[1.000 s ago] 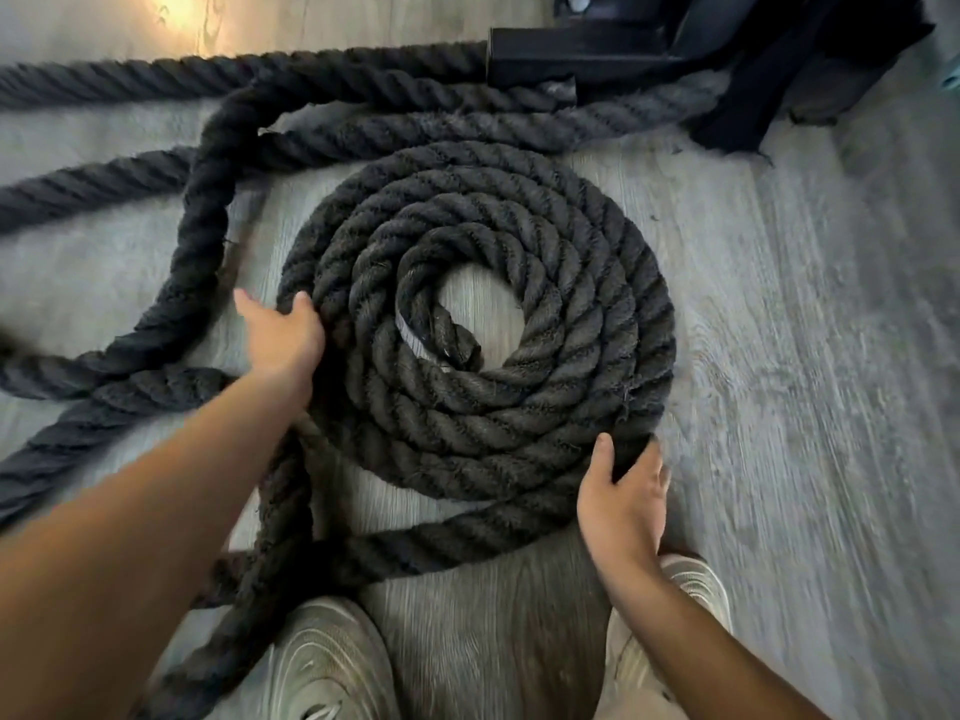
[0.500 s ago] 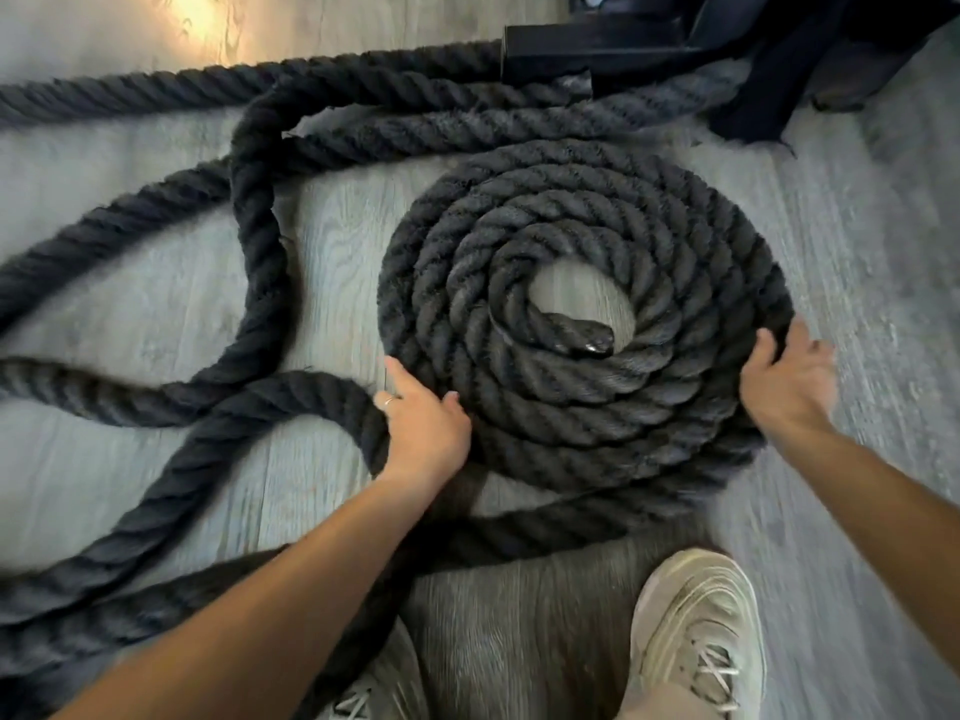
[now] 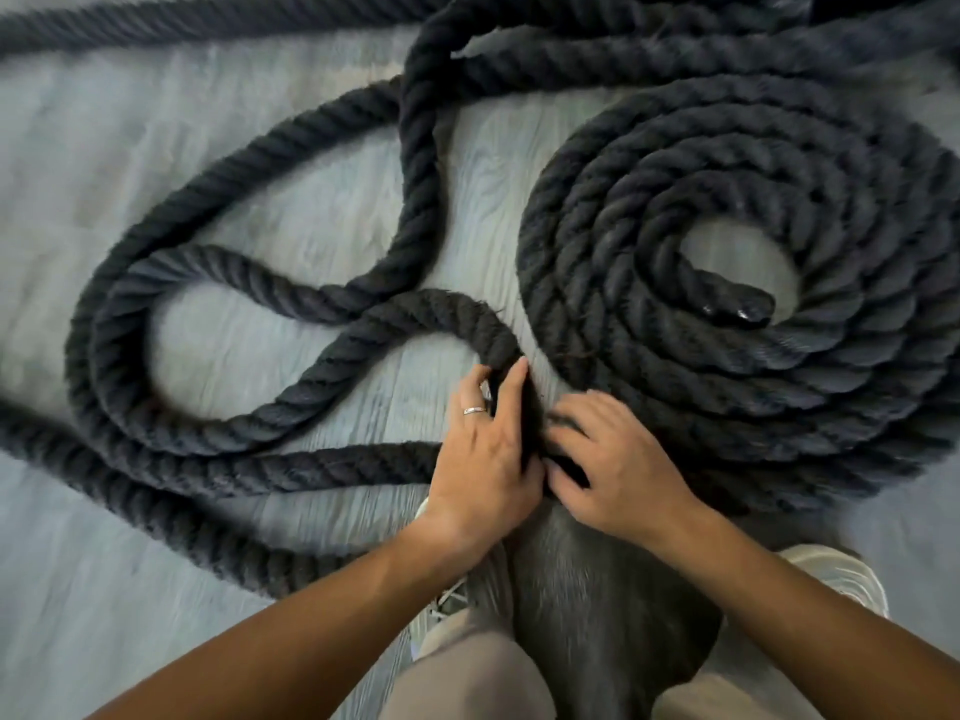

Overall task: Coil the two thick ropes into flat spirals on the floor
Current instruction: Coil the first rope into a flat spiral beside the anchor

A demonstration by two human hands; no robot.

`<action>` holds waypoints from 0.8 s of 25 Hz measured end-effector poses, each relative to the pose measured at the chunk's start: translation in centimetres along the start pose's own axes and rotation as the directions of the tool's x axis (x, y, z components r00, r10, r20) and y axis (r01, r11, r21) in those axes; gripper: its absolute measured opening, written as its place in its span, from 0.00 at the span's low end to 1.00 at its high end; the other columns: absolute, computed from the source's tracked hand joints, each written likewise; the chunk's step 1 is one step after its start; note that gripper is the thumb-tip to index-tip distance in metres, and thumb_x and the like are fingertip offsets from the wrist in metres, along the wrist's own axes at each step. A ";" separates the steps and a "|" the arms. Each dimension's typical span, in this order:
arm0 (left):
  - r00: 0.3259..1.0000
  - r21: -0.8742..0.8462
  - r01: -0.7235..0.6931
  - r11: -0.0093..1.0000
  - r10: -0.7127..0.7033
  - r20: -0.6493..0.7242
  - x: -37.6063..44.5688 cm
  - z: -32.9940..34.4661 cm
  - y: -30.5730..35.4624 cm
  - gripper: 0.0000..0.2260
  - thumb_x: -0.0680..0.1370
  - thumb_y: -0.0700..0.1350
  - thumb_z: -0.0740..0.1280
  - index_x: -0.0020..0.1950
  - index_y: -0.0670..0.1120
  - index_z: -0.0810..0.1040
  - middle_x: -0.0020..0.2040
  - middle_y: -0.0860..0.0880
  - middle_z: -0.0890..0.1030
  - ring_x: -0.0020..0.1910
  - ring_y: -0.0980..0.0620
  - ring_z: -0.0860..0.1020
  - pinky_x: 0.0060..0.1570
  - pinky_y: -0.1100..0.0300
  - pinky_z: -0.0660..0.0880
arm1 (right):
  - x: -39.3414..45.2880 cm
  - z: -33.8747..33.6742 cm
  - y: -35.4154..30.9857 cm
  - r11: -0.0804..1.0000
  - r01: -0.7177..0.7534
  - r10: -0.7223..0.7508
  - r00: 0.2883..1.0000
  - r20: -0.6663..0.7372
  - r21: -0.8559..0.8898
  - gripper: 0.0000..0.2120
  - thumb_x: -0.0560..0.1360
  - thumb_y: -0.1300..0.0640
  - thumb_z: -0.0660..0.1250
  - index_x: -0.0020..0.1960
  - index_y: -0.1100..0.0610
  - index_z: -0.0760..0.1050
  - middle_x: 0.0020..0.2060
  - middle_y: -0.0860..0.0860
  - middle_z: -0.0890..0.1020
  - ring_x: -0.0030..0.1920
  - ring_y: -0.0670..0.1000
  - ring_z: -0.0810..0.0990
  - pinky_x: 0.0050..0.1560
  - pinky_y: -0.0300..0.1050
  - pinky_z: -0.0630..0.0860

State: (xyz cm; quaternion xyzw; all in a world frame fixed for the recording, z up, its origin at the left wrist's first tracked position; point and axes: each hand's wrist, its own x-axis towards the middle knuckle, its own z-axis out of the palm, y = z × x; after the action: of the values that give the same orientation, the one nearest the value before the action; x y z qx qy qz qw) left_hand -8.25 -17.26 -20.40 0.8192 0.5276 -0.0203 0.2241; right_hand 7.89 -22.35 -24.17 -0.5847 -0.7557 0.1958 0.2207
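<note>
Here, in the head view, the flat spiral (image 3: 737, 298) of thick dark rope is lying on the grey wooden floor (image 3: 130, 148), filling the right part of the picture, with its capped end (image 3: 737, 306) resting in the open middle. Just left of the spiral's near-left edge, the loose rope (image 3: 415, 324) is arching over and running down between the two hands. The left hand (image 3: 483, 459) is lying against that strand from the left, its fingers (image 3: 511, 387) stretched along the rope rather than wrapped round it, a ring (image 3: 475, 410) showing on one of them. The right hand (image 3: 618, 470) is sitting on the spiral's near-left edge, its fingers (image 3: 571, 407) bent and digging into the rope where the strand is meeting the outer turn; whether they are closing fully round it cannot be told. Farther left of the spiral, more rope is lying in wide, slack loops (image 3: 171, 324) on the floor, and further lengths are crossing behind the spiral. Nearer than the spiral, pale shoes (image 3: 841, 574) and light trouser legs (image 3: 467, 672) are showing.
</note>
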 end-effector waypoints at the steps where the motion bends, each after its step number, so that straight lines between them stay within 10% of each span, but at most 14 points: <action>1: 0.999 -0.084 0.033 0.996 -0.030 0.040 -0.1 -0.4 -0.3 0.40 0.70 0.46 0.66 0.80 0.45 0.55 0.70 0.36 0.64 0.64 0.39 0.73 0.59 0.52 0.75 | -0.3 0.5 -0.2 1.000 0.011 -0.013 0.998 0.064 0.024 0.14 0.70 0.54 0.70 0.52 0.60 0.81 0.49 0.55 0.81 0.52 0.57 0.79 0.59 0.51 0.75; 6: 0.996 -0.249 0.006 0.968 -0.029 -0.089 2.2 -7.9 -1.4 0.37 0.67 0.48 0.66 0.78 0.51 0.66 0.70 0.48 0.70 0.59 0.45 0.79 0.57 0.53 0.77 | 0.1 2.2 -0.1 0.997 0.074 -0.076 0.960 0.270 0.016 0.25 0.77 0.40 0.63 0.67 0.54 0.76 0.54 0.51 0.78 0.53 0.53 0.78 0.53 0.47 0.79; 11: 0.910 0.228 0.093 0.969 0.010 -0.414 8.0 -19.0 -12.6 0.37 0.69 0.37 0.67 0.78 0.53 0.65 0.65 0.43 0.78 0.59 0.39 0.79 0.54 0.46 0.76 | -1.0 -1.2 2.7 0.987 0.109 -0.088 0.980 0.177 -0.114 0.25 0.80 0.42 0.57 0.68 0.58 0.76 0.54 0.49 0.77 0.51 0.52 0.79 0.49 0.45 0.80; 16: 0.951 0.436 0.285 0.854 -0.195 -0.239 12.8 -19.2 -23.2 0.40 0.73 0.45 0.75 0.80 0.52 0.58 0.69 0.38 0.72 0.65 0.32 0.70 0.60 0.37 0.72 | -4.8 -4.3 4.5 0.984 -0.046 0.084 0.972 0.219 -0.174 0.25 0.75 0.39 0.60 0.64 0.53 0.80 0.51 0.46 0.76 0.44 0.50 0.82 0.37 0.39 0.75; 20: 0.937 0.443 0.347 0.827 -0.282 -0.206 15.8 -14.4 -16.5 0.41 0.73 0.43 0.71 0.81 0.53 0.53 0.76 0.38 0.60 0.71 0.34 0.61 0.66 0.33 0.64 | -4.6 -5.3 3.5 0.988 -0.104 0.122 0.977 0.175 -0.111 0.19 0.74 0.39 0.64 0.54 0.51 0.83 0.46 0.42 0.75 0.45 0.46 0.78 0.38 0.35 0.72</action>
State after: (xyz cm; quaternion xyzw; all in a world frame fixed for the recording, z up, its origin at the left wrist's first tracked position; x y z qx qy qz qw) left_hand -18.62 7.56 -17.43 0.7500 0.6479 -0.1312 -0.0242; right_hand 14.67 -25.77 -22.25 -0.6168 -0.7471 0.2221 0.1096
